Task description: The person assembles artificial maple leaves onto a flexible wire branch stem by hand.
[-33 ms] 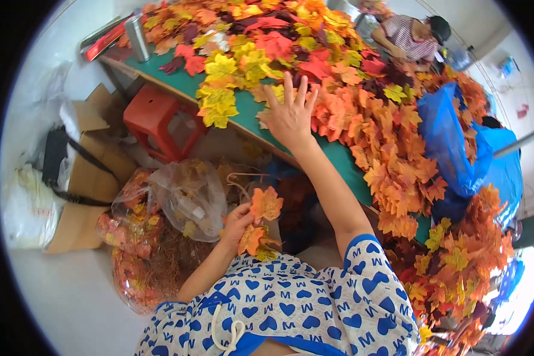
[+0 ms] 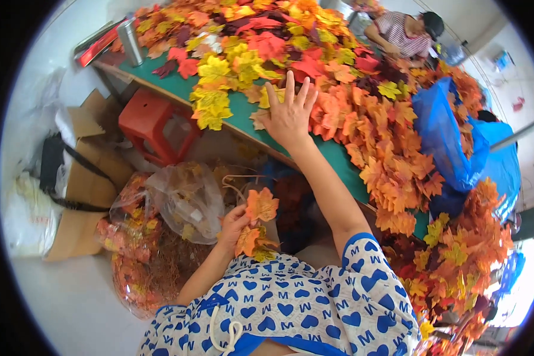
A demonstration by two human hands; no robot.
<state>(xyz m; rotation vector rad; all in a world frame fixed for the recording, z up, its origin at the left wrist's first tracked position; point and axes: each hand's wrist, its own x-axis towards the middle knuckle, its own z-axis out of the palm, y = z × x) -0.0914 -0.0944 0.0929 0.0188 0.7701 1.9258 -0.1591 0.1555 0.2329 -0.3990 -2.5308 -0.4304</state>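
My left hand [image 2: 234,224] is closed around a sprig of artificial maple leaves [image 2: 261,205], orange with some yellow, held low in front of my body. Its stem is mostly hidden by my fingers. Out over the green tabletop [image 2: 241,113] reaches my right hand [image 2: 290,120], palm down with the fingers spread. Its fingertips are at the edge of the leaf heap; whether they touch a leaf I cannot tell. Beside its thumb lie a few pale tan and yellow leaves. Yellow artificial leaves [image 2: 212,107] lie to its left, and orange artificial leaves [image 2: 362,130] are piled to its right.
A steel flask [image 2: 130,43] stands at the table's left end. Below are a red plastic stool [image 2: 147,118], a cardboard box [image 2: 80,219] and clear bags [image 2: 187,199] of leaves. Blue bags [image 2: 442,136] stand at the right. Another person [image 2: 400,35] sits across the table.
The whole view has shifted slightly. Both hands keep nearly the same pose, the left still holding the leaf sprig and the right still spread over the table.
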